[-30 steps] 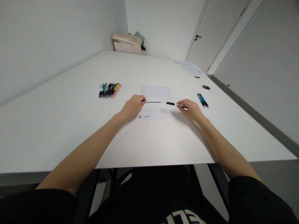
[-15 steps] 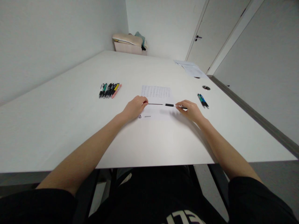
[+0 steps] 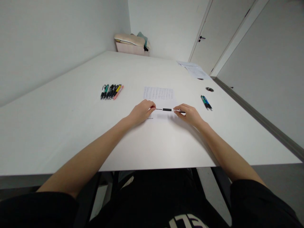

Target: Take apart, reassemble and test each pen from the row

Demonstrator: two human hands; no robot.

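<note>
Over a written-on sheet of paper, my right hand pinches a pen barrel with a black grip section, held level. My left hand is closed on the end of a thin dark pen refill. The refill's other end runs into the open tip of the barrel, and a short length shows between hand and barrel. A small spring lies on the paper just below my left hand, partly covered by it.
Several pens lie side by side at the left. Two more pens rest at the right, near a round table grommet. Loose papers are at the far right of the white table.
My hands have come closer together, so less of the refill shows outside the barrel. The small cone-shaped tip on the paper is now hidden by my left hand.
</note>
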